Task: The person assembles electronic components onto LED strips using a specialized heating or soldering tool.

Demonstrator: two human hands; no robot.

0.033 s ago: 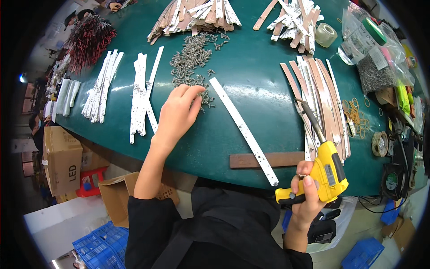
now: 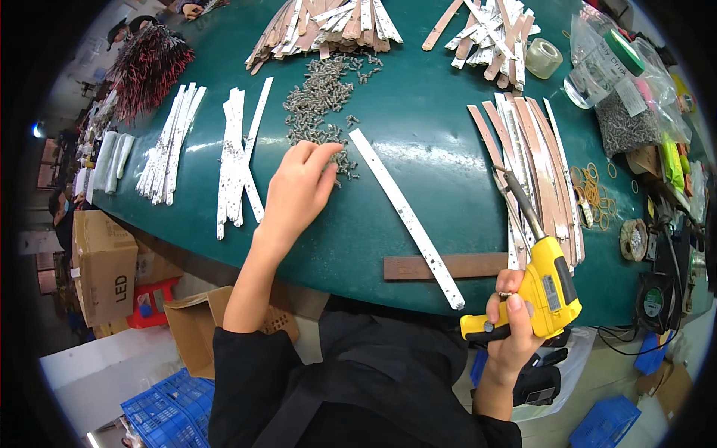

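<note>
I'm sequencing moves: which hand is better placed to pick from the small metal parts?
Likely the left hand: it is at the metal parts, while the right hand holds the yellow tool.

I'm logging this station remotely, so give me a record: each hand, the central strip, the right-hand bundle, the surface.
Left hand: at a pile of small grey metal screws; grip unclear
Right hand: gripping a yellow-and-black pistol-shaped tool
Centre: long white strip, lying across a flat brown bar
Right: bundle of white and tan strips
Surface: green tabletop
</note>
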